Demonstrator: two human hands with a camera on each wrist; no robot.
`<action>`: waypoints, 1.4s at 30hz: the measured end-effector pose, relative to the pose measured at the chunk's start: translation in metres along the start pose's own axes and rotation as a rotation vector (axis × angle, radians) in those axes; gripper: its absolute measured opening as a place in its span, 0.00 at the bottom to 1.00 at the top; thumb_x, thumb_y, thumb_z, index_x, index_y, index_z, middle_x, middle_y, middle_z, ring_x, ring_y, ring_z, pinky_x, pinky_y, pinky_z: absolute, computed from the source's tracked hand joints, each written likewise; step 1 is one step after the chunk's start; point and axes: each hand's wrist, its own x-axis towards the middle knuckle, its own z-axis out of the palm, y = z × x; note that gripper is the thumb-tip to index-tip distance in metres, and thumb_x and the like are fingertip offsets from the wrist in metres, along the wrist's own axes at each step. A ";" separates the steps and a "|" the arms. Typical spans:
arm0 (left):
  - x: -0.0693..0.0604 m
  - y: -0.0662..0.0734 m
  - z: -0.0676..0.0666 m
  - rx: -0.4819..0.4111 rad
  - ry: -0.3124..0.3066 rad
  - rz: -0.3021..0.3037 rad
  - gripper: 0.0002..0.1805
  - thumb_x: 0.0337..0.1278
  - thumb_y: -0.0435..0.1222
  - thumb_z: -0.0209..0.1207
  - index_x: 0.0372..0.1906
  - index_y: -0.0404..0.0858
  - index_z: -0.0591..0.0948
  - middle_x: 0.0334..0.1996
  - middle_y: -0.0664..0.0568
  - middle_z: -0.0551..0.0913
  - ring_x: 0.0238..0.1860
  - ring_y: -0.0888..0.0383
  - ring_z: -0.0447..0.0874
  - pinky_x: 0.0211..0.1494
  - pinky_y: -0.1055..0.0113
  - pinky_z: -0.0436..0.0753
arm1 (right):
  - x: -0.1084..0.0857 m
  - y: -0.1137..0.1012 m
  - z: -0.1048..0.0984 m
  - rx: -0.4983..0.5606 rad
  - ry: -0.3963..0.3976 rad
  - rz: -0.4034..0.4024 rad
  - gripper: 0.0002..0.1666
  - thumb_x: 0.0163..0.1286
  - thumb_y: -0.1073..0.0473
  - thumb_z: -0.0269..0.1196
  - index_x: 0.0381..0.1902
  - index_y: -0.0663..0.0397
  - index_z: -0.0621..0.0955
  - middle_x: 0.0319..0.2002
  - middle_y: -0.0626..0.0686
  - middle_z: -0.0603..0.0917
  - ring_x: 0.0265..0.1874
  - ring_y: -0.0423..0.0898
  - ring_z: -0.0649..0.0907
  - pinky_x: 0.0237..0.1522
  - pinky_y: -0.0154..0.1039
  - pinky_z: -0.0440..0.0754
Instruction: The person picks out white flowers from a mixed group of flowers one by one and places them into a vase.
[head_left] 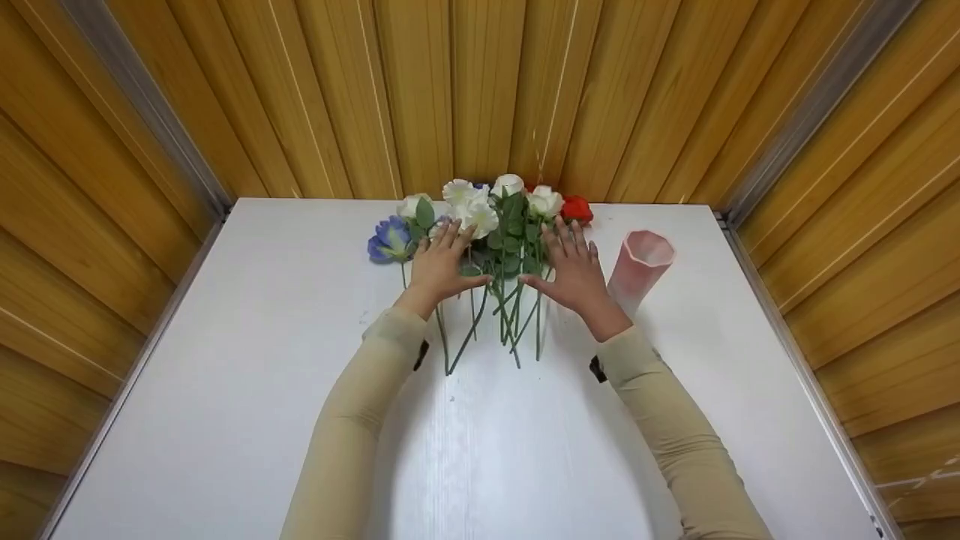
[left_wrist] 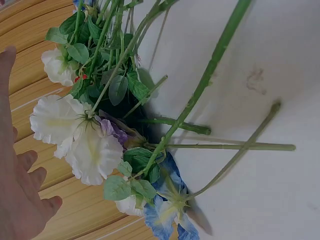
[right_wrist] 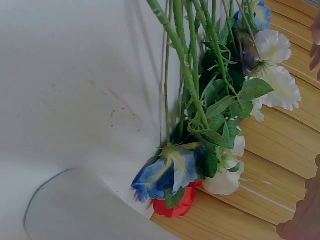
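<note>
A loose bunch of flowers with green stems lies near the table's back edge, blooms away from me. It has large white blooms [head_left: 472,208], a blue flower [head_left: 390,240] at the left and a red flower [head_left: 577,210] at the right. Over the left part of the bunch is my left hand [head_left: 441,268], fingers spread and thumb pointing inward. My right hand [head_left: 576,276] mirrors it over the right part. In the left wrist view the left hand [left_wrist: 21,192] shows apart from the white petals [left_wrist: 75,137]. Neither hand grips a stem.
A pink vase [head_left: 636,274], paler toward its base, stands just right of the right hand. The white table [head_left: 247,360] is bounded by wood-patterned walls [head_left: 480,90] at the back and both sides. Several stems [head_left: 504,322] cross and point toward me.
</note>
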 end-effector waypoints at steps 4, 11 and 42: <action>0.002 0.002 0.000 -0.006 0.011 -0.011 0.55 0.57 0.68 0.61 0.83 0.51 0.52 0.83 0.46 0.54 0.84 0.46 0.53 0.83 0.41 0.57 | -0.007 -0.004 -0.010 0.010 0.050 -0.006 0.62 0.68 0.27 0.58 0.84 0.46 0.42 0.85 0.57 0.38 0.84 0.60 0.37 0.82 0.67 0.39; 0.004 0.001 -0.001 -0.052 0.012 -0.032 0.53 0.58 0.68 0.61 0.82 0.47 0.57 0.80 0.42 0.61 0.80 0.42 0.61 0.83 0.44 0.60 | -0.034 -0.004 -0.035 0.052 0.230 0.000 0.60 0.68 0.31 0.61 0.84 0.49 0.46 0.85 0.57 0.41 0.84 0.61 0.40 0.82 0.67 0.39; 0.019 -0.004 0.024 -0.690 0.029 -0.255 0.31 0.71 0.44 0.60 0.73 0.37 0.72 0.63 0.37 0.81 0.63 0.44 0.80 0.69 0.49 0.78 | -0.076 0.088 -0.019 0.831 0.532 0.406 0.73 0.63 0.50 0.74 0.83 0.48 0.32 0.84 0.57 0.46 0.84 0.54 0.49 0.83 0.55 0.53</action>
